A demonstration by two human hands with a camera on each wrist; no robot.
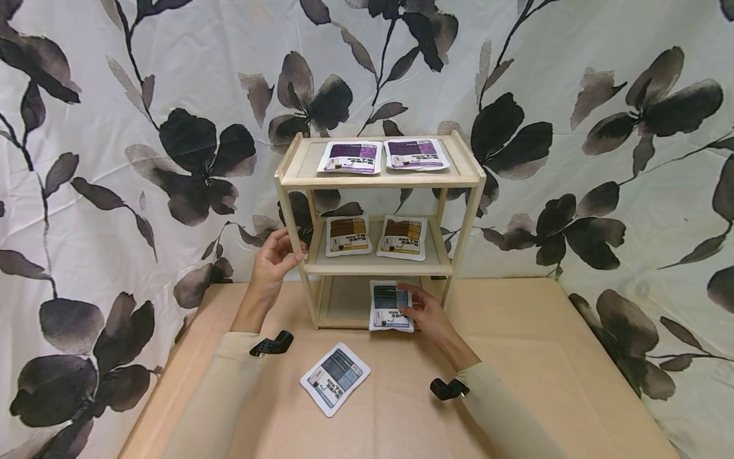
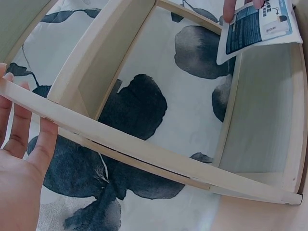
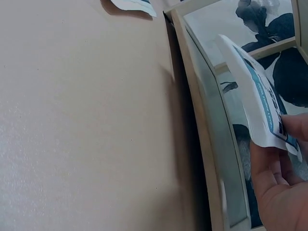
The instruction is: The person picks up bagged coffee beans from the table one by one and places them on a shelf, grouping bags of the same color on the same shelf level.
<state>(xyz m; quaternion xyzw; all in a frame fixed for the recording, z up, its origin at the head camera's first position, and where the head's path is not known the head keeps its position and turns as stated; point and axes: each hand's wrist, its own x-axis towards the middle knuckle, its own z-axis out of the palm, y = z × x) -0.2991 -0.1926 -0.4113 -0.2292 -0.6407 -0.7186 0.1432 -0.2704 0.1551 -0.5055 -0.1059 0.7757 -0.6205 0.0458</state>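
Observation:
A small three-tier wooden shelf rack [image 1: 378,269] stands against the cloth backdrop. At its left front post, my left hand [image 1: 276,255] holds on, thumb in front and fingers behind; the left wrist view shows these fingers [image 2: 43,144] at the post. My right hand [image 1: 427,312] pinches a white packet with a dark blue-teal label [image 1: 392,306] by its right edge, thumb on the label. This packet [image 3: 257,96] is held tilted in front of the bottom tier, above its board. A matching blue-label packet [image 1: 335,379] lies slanted on the table before the rack.
On the top tier lie two purple-label packets [image 1: 351,157]. Two brown-yellow-label packets [image 1: 348,236] lie on the middle tier. The tan tabletop [image 1: 516,357] extends around the rack, and a floral cloth [image 1: 602,159] hangs behind it.

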